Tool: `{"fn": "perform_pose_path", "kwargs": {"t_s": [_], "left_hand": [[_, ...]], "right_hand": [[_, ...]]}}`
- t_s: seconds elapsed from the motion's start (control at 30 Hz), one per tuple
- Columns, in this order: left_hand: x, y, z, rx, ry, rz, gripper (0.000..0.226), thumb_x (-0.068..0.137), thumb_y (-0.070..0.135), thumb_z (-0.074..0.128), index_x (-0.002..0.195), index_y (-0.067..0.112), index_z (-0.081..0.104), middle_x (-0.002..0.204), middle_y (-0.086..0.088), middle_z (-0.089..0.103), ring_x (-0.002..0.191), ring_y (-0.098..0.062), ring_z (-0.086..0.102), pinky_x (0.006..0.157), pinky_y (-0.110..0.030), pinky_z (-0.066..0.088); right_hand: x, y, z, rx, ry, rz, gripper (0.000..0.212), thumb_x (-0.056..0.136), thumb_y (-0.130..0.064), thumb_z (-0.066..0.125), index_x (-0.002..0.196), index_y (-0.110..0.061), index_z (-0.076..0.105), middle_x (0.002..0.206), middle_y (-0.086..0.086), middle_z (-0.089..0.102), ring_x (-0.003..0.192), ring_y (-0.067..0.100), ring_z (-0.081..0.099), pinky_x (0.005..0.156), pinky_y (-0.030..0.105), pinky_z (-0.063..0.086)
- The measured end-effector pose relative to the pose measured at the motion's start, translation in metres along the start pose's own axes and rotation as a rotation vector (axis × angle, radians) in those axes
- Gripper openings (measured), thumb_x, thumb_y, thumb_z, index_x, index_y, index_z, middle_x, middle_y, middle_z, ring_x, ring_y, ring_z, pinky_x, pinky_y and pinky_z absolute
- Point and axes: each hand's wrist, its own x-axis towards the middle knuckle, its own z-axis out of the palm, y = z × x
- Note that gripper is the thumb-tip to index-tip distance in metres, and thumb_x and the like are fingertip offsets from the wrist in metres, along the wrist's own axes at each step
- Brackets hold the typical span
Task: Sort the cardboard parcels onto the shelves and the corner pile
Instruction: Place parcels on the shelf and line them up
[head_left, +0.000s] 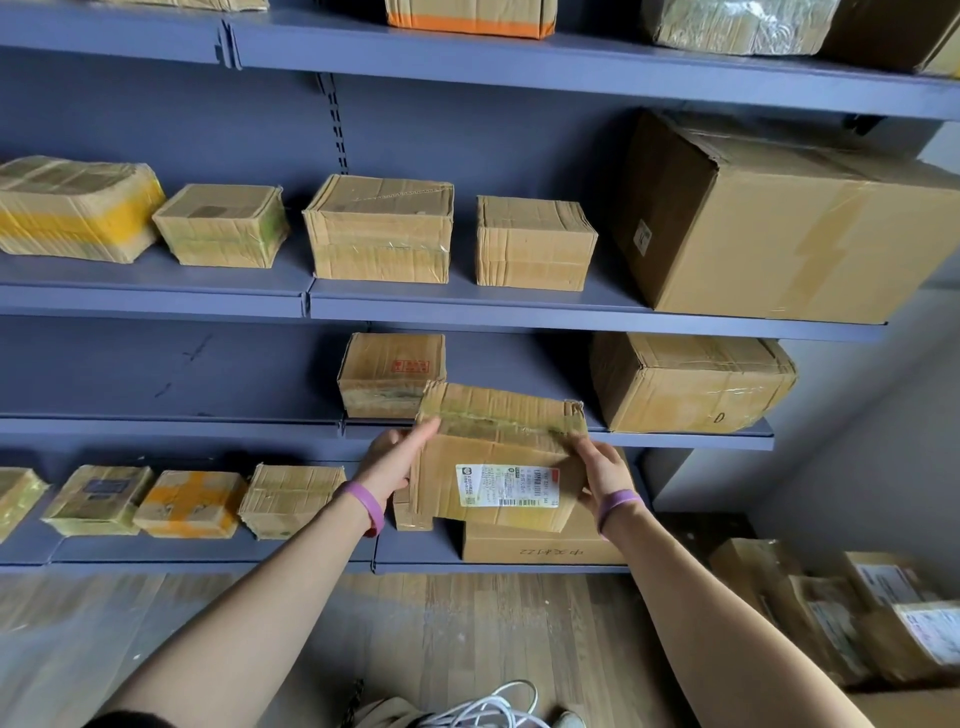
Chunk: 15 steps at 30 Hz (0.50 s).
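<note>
I hold a taped cardboard parcel (498, 457) with a white shipping label in front of the blue shelving, level with the second shelf from the bottom (171, 423). My left hand (397, 454) presses its left side with straight fingers. My right hand (602, 473) grips its right side, thumb on the labelled face. The parcel's far edge overlaps a small stamped parcel (392, 374) standing on that shelf. Below it, a flat box (540, 545) lies on the bottom shelf.
Several taped parcels line the bottom shelf (192, 504) and the third shelf (379, 236). A big box (779, 223) and a medium box (691, 382) fill the right ends. A pile of parcels (857, 613) sits in the right corner. White cable (488, 709) lies on the floor.
</note>
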Motion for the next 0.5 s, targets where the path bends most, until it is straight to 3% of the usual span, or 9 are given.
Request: {"fn": "perform_pose_path", "kwargs": {"t_s": [0.07,0.17,0.23,0.33,0.43,0.5], "left_hand": [[0.003,0.004,-0.001,-0.031,0.024,-0.034,0.091,0.061,0.088,0.058,0.124,0.022,0.055,0.124,0.001,0.06,0.117,-0.022,0.055,0.093,-0.041,0.05],[0.005,0.01,-0.002,-0.012,0.055,-0.019,0.072,0.073,0.087,0.049,0.108,0.024,0.053,0.114,0.0,0.059,0.113,-0.024,0.057,0.096,-0.045,0.05],[0.007,0.013,-0.002,-0.035,0.073,-0.021,0.065,0.076,0.085,0.048,0.1,0.024,0.054,0.11,-0.002,0.059,0.109,-0.025,0.058,0.097,-0.048,0.05],[0.011,0.016,-0.001,-0.084,0.088,-0.068,0.069,0.081,0.08,0.047,0.116,0.022,0.058,0.118,-0.003,0.059,0.115,-0.028,0.056,0.102,-0.054,0.047],[0.013,0.017,0.0,-0.036,0.094,-0.088,0.085,0.071,0.093,0.04,0.115,0.022,0.059,0.116,-0.001,0.06,0.113,-0.028,0.055,0.103,-0.051,0.045],[0.02,0.015,0.001,-0.004,0.109,-0.115,0.098,0.062,0.098,0.036,0.115,0.019,0.061,0.114,0.0,0.061,0.101,-0.023,0.057,0.089,-0.039,0.048]], "right_hand": [[-0.001,-0.002,0.002,-0.007,-0.023,-0.018,0.012,0.093,-0.026,0.066,0.094,-0.015,0.063,0.094,0.009,0.068,0.083,0.023,0.064,0.088,0.047,0.054],[0.0,-0.001,0.001,-0.011,-0.057,-0.035,0.01,0.092,-0.011,0.065,0.099,-0.009,0.059,0.092,0.011,0.068,0.079,0.022,0.064,0.07,0.034,0.053],[0.001,0.0,0.0,-0.03,-0.059,-0.053,0.012,0.09,-0.002,0.065,0.097,-0.009,0.058,0.095,0.013,0.068,0.085,0.025,0.064,0.075,0.036,0.054],[0.005,0.004,-0.003,-0.089,-0.083,-0.079,0.021,0.086,0.009,0.064,0.095,-0.009,0.059,0.102,0.02,0.068,0.091,0.03,0.065,0.092,0.049,0.054],[0.004,0.003,-0.005,-0.159,-0.09,-0.093,0.031,0.083,0.018,0.06,0.093,-0.011,0.056,0.095,0.016,0.066,0.083,0.028,0.064,0.075,0.04,0.057],[0.004,0.001,-0.006,-0.209,-0.086,-0.101,0.035,0.081,0.021,0.058,0.092,-0.011,0.053,0.092,0.014,0.065,0.078,0.024,0.063,0.063,0.033,0.055]]}}
